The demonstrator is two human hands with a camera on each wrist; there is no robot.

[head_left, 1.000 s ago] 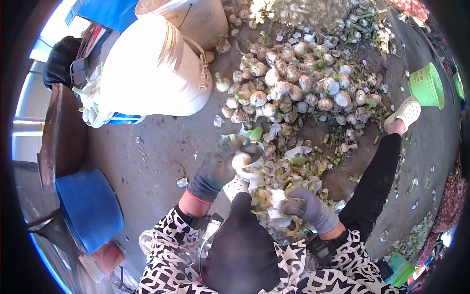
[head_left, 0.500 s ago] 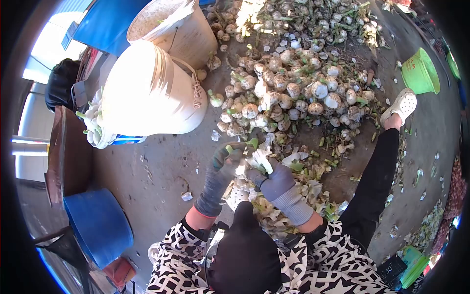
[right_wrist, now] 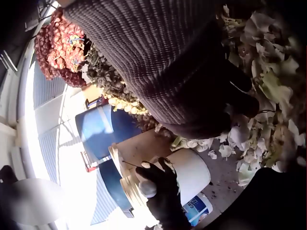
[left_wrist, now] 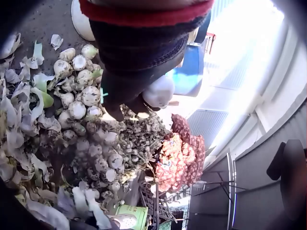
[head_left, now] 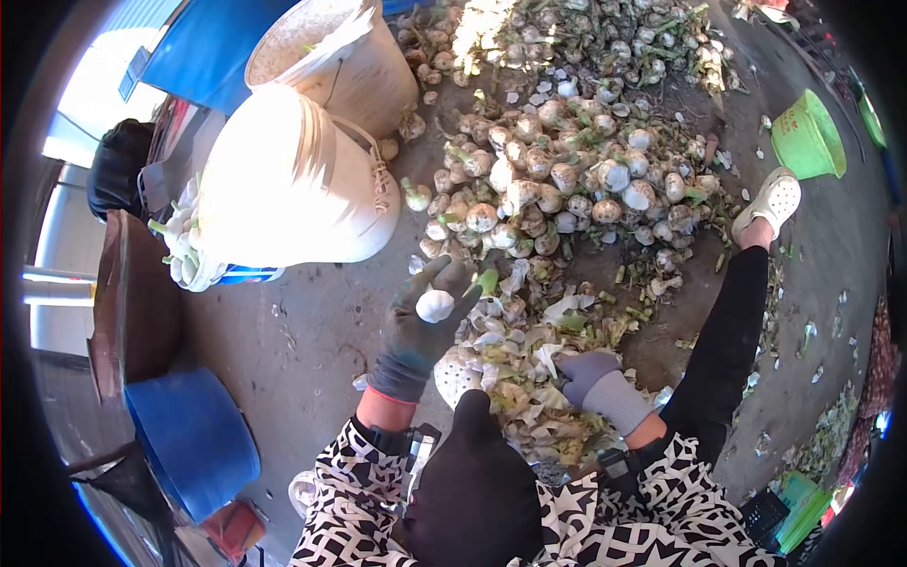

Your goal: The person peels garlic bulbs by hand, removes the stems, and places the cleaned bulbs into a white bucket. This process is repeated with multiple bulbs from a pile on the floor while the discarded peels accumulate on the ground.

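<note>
My left hand (head_left: 425, 302), in a dark grey glove, holds a peeled white garlic bulb (head_left: 435, 305) at its palm, left of the peel heap. The same bulb (left_wrist: 159, 92) shows beside the glove in the left wrist view. Over the heap of garlic skins (head_left: 515, 406), my right hand (head_left: 595, 380) in a grey knit glove has loose fingers. A white strip of skin (head_left: 545, 359) is right by its fingertips. Those fingers (right_wrist: 242, 103) are dark against the skins in the right wrist view, and nothing shows gripped between them.
Unpeeled garlic (head_left: 567, 180) lies piled ahead. White buckets (head_left: 293, 189) stand at the left, near a blue tub (head_left: 194, 435). A green bucket (head_left: 808, 137) stands at the far right. My right foot in a pale clog (head_left: 773, 203) stretches out beside the pile.
My hands were together at the bulb half a second ago. The right has since moved down and right to the skins. The left has turned so the bulb shows whole and white.
</note>
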